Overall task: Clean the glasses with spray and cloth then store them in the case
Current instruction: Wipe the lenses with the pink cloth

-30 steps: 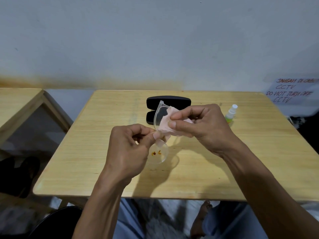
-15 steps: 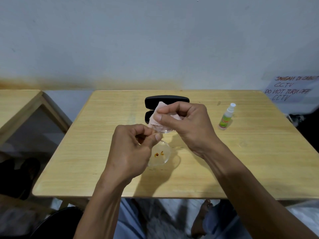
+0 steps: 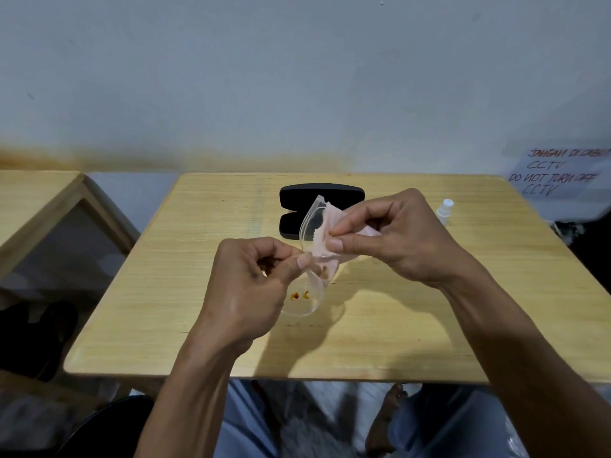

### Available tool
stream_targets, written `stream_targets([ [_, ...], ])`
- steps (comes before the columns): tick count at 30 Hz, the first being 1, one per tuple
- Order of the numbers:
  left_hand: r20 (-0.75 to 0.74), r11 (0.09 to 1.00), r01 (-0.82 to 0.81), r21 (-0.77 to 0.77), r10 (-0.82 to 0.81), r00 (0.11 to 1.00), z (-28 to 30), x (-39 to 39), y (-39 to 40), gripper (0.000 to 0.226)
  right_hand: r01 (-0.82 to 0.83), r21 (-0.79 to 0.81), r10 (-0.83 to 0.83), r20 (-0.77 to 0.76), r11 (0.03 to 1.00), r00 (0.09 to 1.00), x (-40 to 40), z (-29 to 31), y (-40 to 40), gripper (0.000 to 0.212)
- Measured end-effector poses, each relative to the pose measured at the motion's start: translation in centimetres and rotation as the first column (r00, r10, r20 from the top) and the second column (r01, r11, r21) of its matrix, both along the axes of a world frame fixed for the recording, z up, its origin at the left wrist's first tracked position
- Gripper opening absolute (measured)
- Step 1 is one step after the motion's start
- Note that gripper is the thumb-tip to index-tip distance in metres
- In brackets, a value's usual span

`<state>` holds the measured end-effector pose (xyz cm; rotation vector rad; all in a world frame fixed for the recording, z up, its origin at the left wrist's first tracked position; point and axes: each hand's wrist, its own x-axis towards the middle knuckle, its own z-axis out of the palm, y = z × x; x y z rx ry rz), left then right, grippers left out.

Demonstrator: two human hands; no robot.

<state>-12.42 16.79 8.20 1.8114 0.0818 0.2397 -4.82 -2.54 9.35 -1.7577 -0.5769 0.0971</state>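
Observation:
Clear-framed glasses (image 3: 305,299) hang above the middle of the wooden table (image 3: 198,259). My left hand (image 3: 251,289) pinches them at the bridge, with the lower lens showing below my thumb. My right hand (image 3: 390,236) presses a pink cloth (image 3: 325,246) around the upper lens, thumb and forefinger on either side. Behind the hands the black glasses case (image 3: 297,200) lies open on the table. The small spray bottle (image 3: 444,211) with a white cap stands at the right, partly hidden by my right hand.
A second wooden table (image 3: 39,200) stands to the left with a gap between. A handwritten paper sign (image 3: 558,176) hangs on the wall at the right. My knees and a bare foot (image 3: 386,421) show below the table's near edge.
My right hand and the cloth have slid right and back along the upper lens, uncovering its left rim and now hiding most of the spray bottle. The left hand keeps its hold.

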Motion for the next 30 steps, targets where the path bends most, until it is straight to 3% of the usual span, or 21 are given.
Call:
stream_targets([
  [11, 0.007, 0.992, 0.028, 0.124, -0.029, 1.0, 0.2, 0.2, 0.2, 0.016, 0.213, 0.22, -0.191, -0.118, 0.952, 0.975, -0.6, -0.9, 1.8, 0.011],
  [16, -0.016, 0.986, 0.022, 0.163, -0.019, 1.0, -0.1, 0.2, -0.2, 0.018, 0.214, 0.262, -0.189, -0.117, 0.941, 0.975, -0.7, -0.8, 3.4, 0.013],
  [23, -0.009, 0.999, -0.015, 0.032, 0.015, 1.0, -0.5, 0.1, -0.1, 0.01, 0.13, 0.114, -0.129, -0.012, 0.985, 0.992, -0.6, -0.8, 2.6, 0.014],
  [30, -0.022, 0.999, -0.039, -0.011, 0.038, 0.999, -0.7, 0.1, 0.2, 0.011, 0.279, 0.258, -0.275, -0.053, 0.925, 0.96, -0.5, -1.6, 1.8, 0.01],
])
